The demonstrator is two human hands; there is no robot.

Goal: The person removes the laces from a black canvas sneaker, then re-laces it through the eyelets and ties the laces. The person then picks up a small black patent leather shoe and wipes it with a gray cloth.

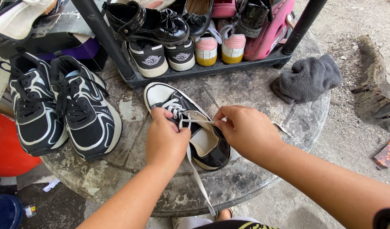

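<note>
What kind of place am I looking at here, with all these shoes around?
Probably an outdoor shoe-cleaning or repair stall. A dark rack is crowded with assorted shoes, a worn round table stands on gravel, and the left hand and right hand are lacing a black canvas sneaker with a white lace.

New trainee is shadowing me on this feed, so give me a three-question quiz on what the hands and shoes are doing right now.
1. True or false: both hands hold the white shoelace of the black canvas sneaker.
2. What lies on the round table to the right of the shoe rack? A) grey cloth B) red ball C) brush
3. What stands to the left of the left hand?

Key:
1. True; the right hand pinches it too.
2. A, the grey cloth.
3. A pair of black running shoes.
</note>
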